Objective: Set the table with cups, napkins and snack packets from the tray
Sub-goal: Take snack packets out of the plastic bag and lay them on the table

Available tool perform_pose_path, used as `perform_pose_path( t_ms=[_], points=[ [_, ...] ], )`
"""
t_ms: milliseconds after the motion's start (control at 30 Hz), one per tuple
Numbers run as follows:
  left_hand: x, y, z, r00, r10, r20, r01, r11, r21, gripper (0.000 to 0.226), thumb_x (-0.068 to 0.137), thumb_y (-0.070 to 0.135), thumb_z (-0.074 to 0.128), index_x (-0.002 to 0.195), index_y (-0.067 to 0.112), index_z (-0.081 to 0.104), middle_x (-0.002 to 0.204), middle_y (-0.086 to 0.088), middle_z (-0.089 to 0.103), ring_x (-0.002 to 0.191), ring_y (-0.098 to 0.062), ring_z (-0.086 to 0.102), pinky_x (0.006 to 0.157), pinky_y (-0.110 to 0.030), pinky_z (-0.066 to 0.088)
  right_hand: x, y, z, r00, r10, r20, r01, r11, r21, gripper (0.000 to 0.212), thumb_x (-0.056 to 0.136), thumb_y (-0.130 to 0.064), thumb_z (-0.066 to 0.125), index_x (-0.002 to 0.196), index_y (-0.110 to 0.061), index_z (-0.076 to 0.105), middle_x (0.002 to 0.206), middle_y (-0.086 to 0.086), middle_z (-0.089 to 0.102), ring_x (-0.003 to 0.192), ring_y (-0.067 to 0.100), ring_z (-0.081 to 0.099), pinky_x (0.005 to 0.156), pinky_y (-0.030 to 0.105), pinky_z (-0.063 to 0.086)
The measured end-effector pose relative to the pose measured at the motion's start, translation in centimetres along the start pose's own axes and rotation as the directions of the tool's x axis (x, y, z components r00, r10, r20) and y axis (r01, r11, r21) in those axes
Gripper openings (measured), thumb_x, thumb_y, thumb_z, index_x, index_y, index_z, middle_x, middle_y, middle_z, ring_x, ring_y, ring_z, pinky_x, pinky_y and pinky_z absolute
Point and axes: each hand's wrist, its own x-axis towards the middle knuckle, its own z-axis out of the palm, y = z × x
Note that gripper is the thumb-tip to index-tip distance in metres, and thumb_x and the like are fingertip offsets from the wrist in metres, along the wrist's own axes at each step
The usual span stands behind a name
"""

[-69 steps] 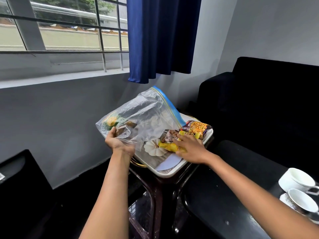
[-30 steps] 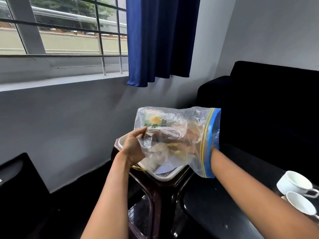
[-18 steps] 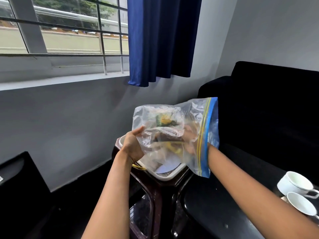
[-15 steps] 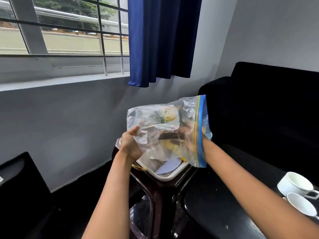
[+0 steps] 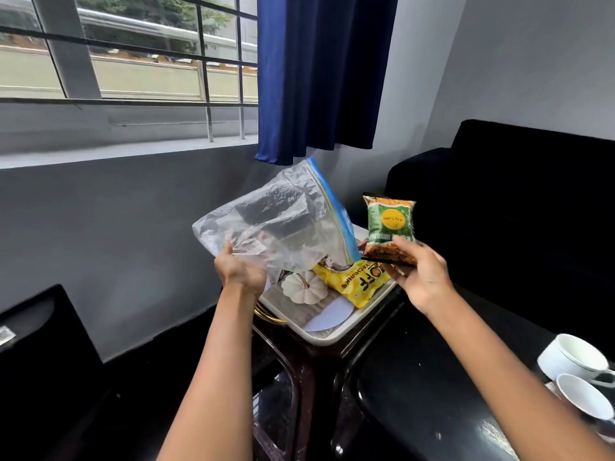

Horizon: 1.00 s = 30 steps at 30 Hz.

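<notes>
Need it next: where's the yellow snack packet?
Head view, centre: the yellow snack packet lies on the tray, right of the white pumpkin ornament, under the plastic bag's mouth.

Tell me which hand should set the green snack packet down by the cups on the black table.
Right. The right hand already grips the green snack packet, and the cups sit on its side. The left hand holds the plastic bag.

Head-worn camera looks forward and down, close over the tray (image 5: 336, 337).
</notes>
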Motion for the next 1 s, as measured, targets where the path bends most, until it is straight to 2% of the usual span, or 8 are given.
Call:
perform_pose_path(
  t_ms=[167, 400, 533, 600, 700, 800, 900, 1000],
  points=[
    [-0.3, 0.1, 0.5, 1.0, 0.008, 0.015, -0.008, 1.0, -0.008, 0.06, 0.102, 0.04, 0.016, 0.144, -0.001, 0.028, 0.145, -0.03, 0.034, 0.133, -0.044, 0.036, 0.101, -0.058, 0.032, -2.2, 2.7, -1.4, 0.994, -0.01, -0.109, 0.005, 0.999, -0.047, 0.009, 0.077, -0.01, 0.069, 0.083, -0.013, 0.063, 0.083, 0.006, 0.064, 0.08, 0.019, 0.061, 0.062, 0.029, 0.051],
    [-0.6, 0.1, 1.2, 0.999, 0.011, 0.043, -0.01, 1.0, -0.008, 0.064, 0.101, 0.043, 0.015, 0.141, -0.004, 0.031, 0.144, -0.031, 0.036, 0.133, -0.043, 0.036, 0.109, -0.056, 0.027, -4.3, 6.5, 0.7, 0.977, 0.056, 0.208, 0.063, 0.848, -0.526, 0.029, 0.073, -0.013, 0.075, 0.099, -0.012, 0.063, 0.093, 0.005, 0.068, 0.088, 0.017, 0.062, 0.073, 0.017, 0.048],
    [-0.5, 0.3, 1.4, 0.999, 0.02, 0.049, -0.019, 0.999, -0.037, 0.06, 0.101, 0.045, 0.015, 0.127, 0.0, 0.045, 0.143, -0.031, 0.037, 0.134, -0.043, 0.036, 0.112, -0.056, 0.025, -3.5, 7.3, 2.1, 0.945, 0.09, 0.314, 0.168, 0.69, -0.704, 0.06, 0.075, -0.03, 0.075, 0.126, -0.007, 0.053, 0.125, 0.002, 0.053, 0.114, 0.015, 0.048, 0.092, 0.025, 0.037],
    [-0.6, 0.1, 1.5, 0.999, 0.007, 0.054, -0.006, 1.0, -0.027, 0.059, 0.101, 0.045, 0.016, 0.121, -0.001, 0.047, 0.143, -0.031, 0.038, 0.134, -0.043, 0.036, 0.112, -0.057, 0.026, -2.9, 7.4, 2.6, 0.948, 0.071, 0.311, 0.212, 0.588, -0.78, 0.061, 0.076, -0.037, 0.073, 0.128, -0.012, 0.053, 0.13, 0.005, 0.054, 0.123, 0.021, 0.045, 0.1, 0.03, 0.036],
    [-0.6, -0.3, 1.4, 0.998, -0.014, 0.056, 0.015, 1.0, -0.007, 0.062, 0.101, 0.045, 0.017, 0.13, -0.003, 0.044, 0.142, -0.03, 0.039, 0.132, -0.043, 0.037, 0.109, -0.057, 0.028, -2.3, 7.6, 2.7, 0.948, -0.076, 0.309, 0.318, 0.27, -0.909, 0.055, 0.077, -0.041, 0.069, 0.127, -0.025, 0.052, 0.126, 0.0, 0.053, 0.123, 0.024, 0.038, 0.102, 0.038, 0.035],
    [-0.6, -0.6, 1.4, 0.997, -0.032, 0.067, 0.032, 0.999, -0.001, 0.062, 0.101, 0.045, 0.018, 0.115, -0.005, 0.051, 0.141, -0.031, 0.041, 0.132, -0.044, 0.037, 0.108, -0.059, 0.026, -2.7, 8.3, 2.4, 0.839, -0.281, 0.465, 0.517, 0.147, -0.843, 0.044, 0.087, -0.034, 0.058, 0.13, -0.028, 0.049, 0.135, -0.005, 0.047, 0.126, 0.019, 0.034, 0.103, 0.036, 0.03],
    [-0.6, -0.9, 1.5, 0.998, -0.027, 0.052, 0.028, 1.0, -0.006, 0.063, 0.101, 0.044, 0.017, 0.131, -0.003, 0.045, 0.14, -0.03, 0.042, 0.131, -0.044, 0.038, 0.109, -0.059, 0.026, -3.4, 9.5, 2.2, 0.722, -0.115, 0.682, 0.687, 0.006, -0.727, 0.047, 0.096, -0.039, 0.041, 0.142, -0.034, 0.032, 0.151, -0.01, 0.03, 0.14, 0.013, 0.02, 0.113, 0.039, 0.014],
    [-0.6, -1.2, 1.5, 0.998, -0.029, 0.052, 0.029, 1.0, 0.0, 0.064, 0.101, 0.044, 0.018, 0.139, -0.003, 0.039, 0.14, -0.03, 0.043, 0.131, -0.043, 0.04, 0.105, -0.058, 0.029, -3.4, 10.0, 2.1, 0.743, 0.073, 0.666, 0.667, 0.01, -0.745, 0.047, 0.098, -0.039, 0.036, 0.144, -0.035, 0.028, 0.156, -0.009, 0.021, 0.144, 0.013, 0.011, 0.114, 0.039, 0.007]
  ],
)
